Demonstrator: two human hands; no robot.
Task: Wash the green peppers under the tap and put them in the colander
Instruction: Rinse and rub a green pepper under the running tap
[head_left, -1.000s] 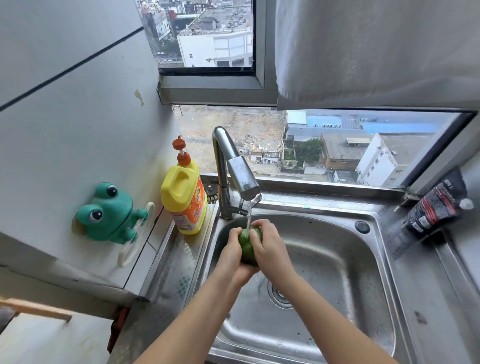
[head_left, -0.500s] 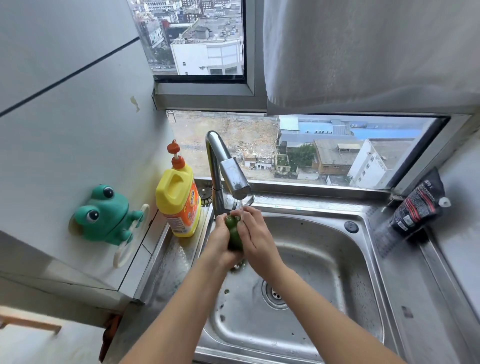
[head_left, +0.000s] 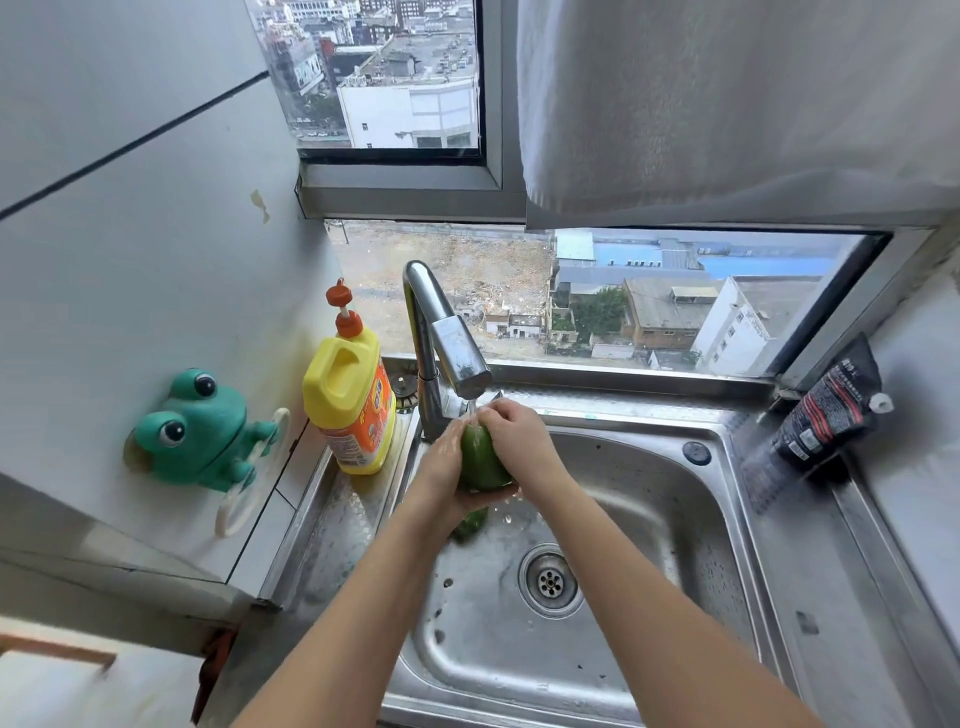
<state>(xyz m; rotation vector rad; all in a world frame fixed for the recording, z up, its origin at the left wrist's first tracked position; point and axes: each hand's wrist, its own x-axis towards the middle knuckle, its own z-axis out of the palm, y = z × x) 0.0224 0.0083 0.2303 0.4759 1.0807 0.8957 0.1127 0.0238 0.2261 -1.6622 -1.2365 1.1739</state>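
Observation:
A green pepper (head_left: 482, 460) is held between both my hands just under the spout of the steel tap (head_left: 447, 343), with water running onto it. My left hand (head_left: 441, 473) cups its left side and underside. My right hand (head_left: 524, 441) wraps its right side and top. A second green shape (head_left: 470, 525), probably another pepper, lies in the sink below my left hand, mostly hidden. No colander is in view.
The steel sink (head_left: 649, 519) has a drain (head_left: 549, 581) at its middle. A yellow detergent bottle (head_left: 350, 400) stands left of the tap. A green frog holder (head_left: 200, 431) hangs on the left wall, and a black pouch (head_left: 828, 410) leans at the back right.
My hands have turned the pepper under the running water, so more of its green surface shows between them. The view has shifted a little; the hands stay beneath the spout.

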